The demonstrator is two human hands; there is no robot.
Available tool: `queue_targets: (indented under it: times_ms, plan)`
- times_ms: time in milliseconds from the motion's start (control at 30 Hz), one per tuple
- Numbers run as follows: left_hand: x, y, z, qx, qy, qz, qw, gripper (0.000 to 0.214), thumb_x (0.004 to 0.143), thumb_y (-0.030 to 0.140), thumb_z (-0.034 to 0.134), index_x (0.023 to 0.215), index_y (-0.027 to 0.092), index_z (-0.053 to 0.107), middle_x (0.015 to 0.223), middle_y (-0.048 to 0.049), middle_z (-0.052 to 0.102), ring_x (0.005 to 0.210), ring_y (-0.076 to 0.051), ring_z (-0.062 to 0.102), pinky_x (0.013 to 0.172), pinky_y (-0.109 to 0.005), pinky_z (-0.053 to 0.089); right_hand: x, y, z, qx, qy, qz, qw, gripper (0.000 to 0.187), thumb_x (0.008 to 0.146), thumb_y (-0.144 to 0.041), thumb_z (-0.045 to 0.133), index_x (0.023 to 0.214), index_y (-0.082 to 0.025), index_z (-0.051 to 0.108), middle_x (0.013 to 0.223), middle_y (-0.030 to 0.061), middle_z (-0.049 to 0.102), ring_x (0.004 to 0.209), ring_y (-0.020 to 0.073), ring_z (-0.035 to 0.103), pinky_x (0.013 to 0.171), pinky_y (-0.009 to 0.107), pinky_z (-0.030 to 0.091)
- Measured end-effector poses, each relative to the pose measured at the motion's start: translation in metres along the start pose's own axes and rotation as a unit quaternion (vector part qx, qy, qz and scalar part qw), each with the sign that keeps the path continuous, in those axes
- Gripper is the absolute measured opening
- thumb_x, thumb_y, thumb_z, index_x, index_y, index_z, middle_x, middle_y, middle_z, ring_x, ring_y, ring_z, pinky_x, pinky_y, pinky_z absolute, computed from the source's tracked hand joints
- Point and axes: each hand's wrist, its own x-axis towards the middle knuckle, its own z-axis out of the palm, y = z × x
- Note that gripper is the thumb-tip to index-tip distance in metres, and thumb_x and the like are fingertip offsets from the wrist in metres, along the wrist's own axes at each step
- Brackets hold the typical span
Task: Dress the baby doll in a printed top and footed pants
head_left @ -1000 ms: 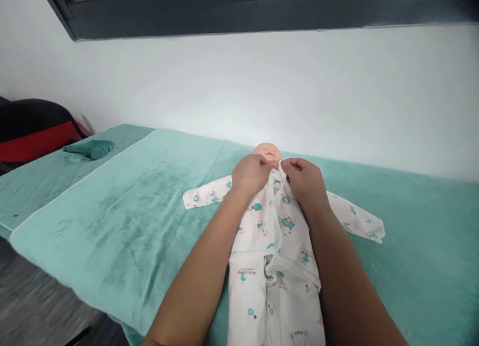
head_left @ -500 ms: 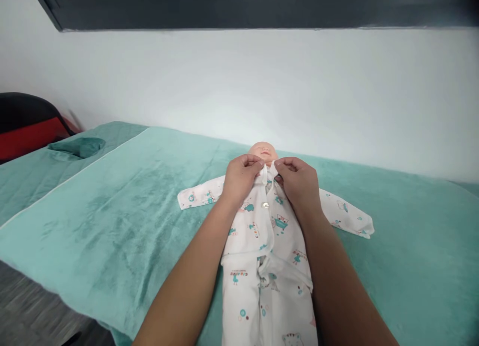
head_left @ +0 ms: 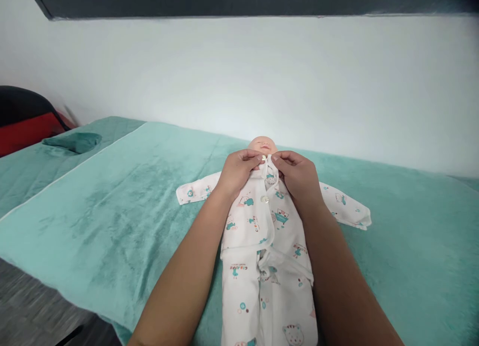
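Observation:
A baby doll (head_left: pixel 263 144) lies on its back, dressed in a white baby shirt (head_left: pixel 252 221) printed with small animals, with matching trousers (head_left: pixel 243 296) below. My left hand (head_left: pixel 239 169) pinches the left edge of the shirt's collar, close to a pale button (head_left: pixel 264 158) at the neck. On the other side, my right hand (head_left: pixel 295 173) pinches the right edge of the collar. A second button (head_left: pixel 265 199) sits fastened lower on the chest. The sleeves stretch out to both sides, and my hands hide the doll's shoulders.
A teal plush cover (head_left: pixel 112 211) lies under the doll. White wall (head_left: pixel 239 76) rises behind it, with a dark frame above. At the left are a face-hole opening (head_left: pixel 73 142) in the cover and a black and red chair (head_left: pixel 26 121). Dark floor shows at lower left.
Both hands stay at the collar, but its two edges are now closer together and the neck button has come into sight. The view has tilted slightly downward.

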Motion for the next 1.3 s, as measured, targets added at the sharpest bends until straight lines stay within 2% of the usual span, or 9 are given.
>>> queue_targets:
  times_ms: [333, 467, 667, 733, 800, 867, 933, 1133, 1300]
  plan:
    - [-0.003, 0.002, 0.0, 0.018, -0.004, 0.009, 1.0, 0.006, 0.074, 0.02, 0.071, 0.073, 0.016, 0.068, 0.071, 0.0005, 0.065, 0.066, -0.01, 0.055, 0.072, -0.025, 0.046, -0.005, -0.006, -0.001, -0.051, -0.037, -0.016, 0.998, 0.016, 0.073, -0.036, 0.073, 0.08, -0.024, 0.079, 0.084, 0.0024, 0.076, 0.079, 0.022, 0.066, 0.072, 0.035, 0.051]
    - [-0.002, 0.003, -0.002, 0.037, -0.023, 0.007, 0.999, 0.015, 0.078, 0.028, 0.071, 0.071, 0.016, 0.065, 0.067, 0.0014, 0.061, 0.064, -0.01, 0.053, 0.068, -0.024, 0.042, -0.006, -0.012, 0.0, -0.092, -0.044, 0.003, 0.995, 0.015, 0.073, -0.036, 0.074, 0.08, -0.025, 0.08, 0.085, 0.0021, 0.076, 0.083, 0.0235, 0.067, 0.077, 0.037, 0.052]
    - [-0.002, 0.004, 0.001, 0.017, -0.023, -0.014, 0.999, 0.009, 0.073, 0.021, 0.072, 0.078, 0.016, 0.066, 0.069, 0.0006, 0.063, 0.066, -0.011, 0.055, 0.069, -0.025, 0.044, -0.002, -0.004, -0.004, -0.083, -0.117, -0.045, 0.989, 0.009, 0.074, -0.032, 0.073, 0.077, -0.026, 0.079, 0.112, 0.0025, 0.073, 0.104, 0.0244, 0.066, 0.09, 0.039, 0.051]
    - [-0.002, 0.004, 0.003, 0.017, -0.01, -0.017, 1.0, 0.007, 0.071, 0.017, 0.07, 0.078, 0.016, 0.067, 0.067, 0.0012, 0.062, 0.064, -0.01, 0.054, 0.068, -0.025, 0.044, -0.001, -0.001, -0.005, -0.052, -0.123, -0.023, 0.991, 0.01, 0.074, -0.032, 0.073, 0.078, -0.025, 0.079, 0.111, 0.0031, 0.073, 0.099, 0.0229, 0.066, 0.086, 0.037, 0.052]
    - [-0.002, 0.004, 0.004, 0.025, 0.008, -0.019, 0.999, 0.011, 0.07, 0.015, 0.068, 0.081, 0.016, 0.068, 0.066, 0.0017, 0.061, 0.064, -0.01, 0.054, 0.066, -0.025, 0.044, 0.0, -0.001, -0.006, -0.019, -0.124, 0.016, 0.992, 0.012, 0.072, -0.033, 0.075, 0.079, -0.023, 0.077, 0.098, 0.003, 0.073, 0.084, 0.0195, 0.065, 0.075, 0.034, 0.051]
    - [-0.003, 0.004, 0.005, 0.037, 0.018, -0.021, 0.999, 0.017, 0.069, 0.013, 0.067, 0.086, 0.016, 0.068, 0.069, 0.0016, 0.062, 0.065, -0.011, 0.056, 0.065, -0.025, 0.044, 0.0, -0.002, -0.007, 0.01, -0.116, 0.051, 0.992, 0.018, 0.07, -0.034, 0.078, 0.083, -0.023, 0.073, 0.08, 0.0003, 0.068, 0.067, 0.015, 0.059, 0.062, 0.03, 0.047]
    - [-0.003, 0.003, 0.005, 0.053, 0.022, -0.018, 0.998, 0.022, 0.068, 0.011, 0.066, 0.089, 0.017, 0.069, 0.076, 0.0009, 0.065, 0.069, -0.011, 0.059, 0.066, -0.024, 0.046, 0.0, -0.003, -0.006, 0.024, -0.103, 0.073, 0.992, 0.026, 0.067, -0.034, 0.08, 0.087, -0.023, 0.068, 0.074, -0.0021, 0.063, 0.058, 0.0116, 0.052, 0.055, 0.027, 0.042]
    - [-0.003, 0.003, 0.007, 0.101, 0.025, -0.005, 0.995, 0.027, 0.067, 0.007, 0.063, 0.092, 0.018, 0.068, 0.084, -0.0002, 0.068, 0.072, -0.011, 0.061, 0.068, -0.023, 0.047, 0.003, -0.002, -0.003, 0.029, -0.07, 0.071, 0.995, 0.025, 0.063, -0.019, 0.069, 0.087, -0.021, 0.065, 0.078, -0.0026, 0.063, 0.057, 0.0085, 0.05, 0.052, 0.024, 0.04]
    - [-0.007, 0.005, 0.009, 0.143, 0.037, 0.016, 0.989, 0.024, 0.068, 0.007, 0.063, 0.089, 0.017, 0.069, 0.083, -0.0001, 0.068, 0.072, -0.011, 0.06, 0.068, -0.022, 0.046, 0.006, 0.003, -0.001, 0.014, -0.05, 0.066, 0.996, 0.022, 0.062, -0.021, 0.067, 0.084, -0.02, 0.065, 0.077, -0.0018, 0.064, 0.058, 0.0092, 0.053, 0.054, 0.025, 0.042]
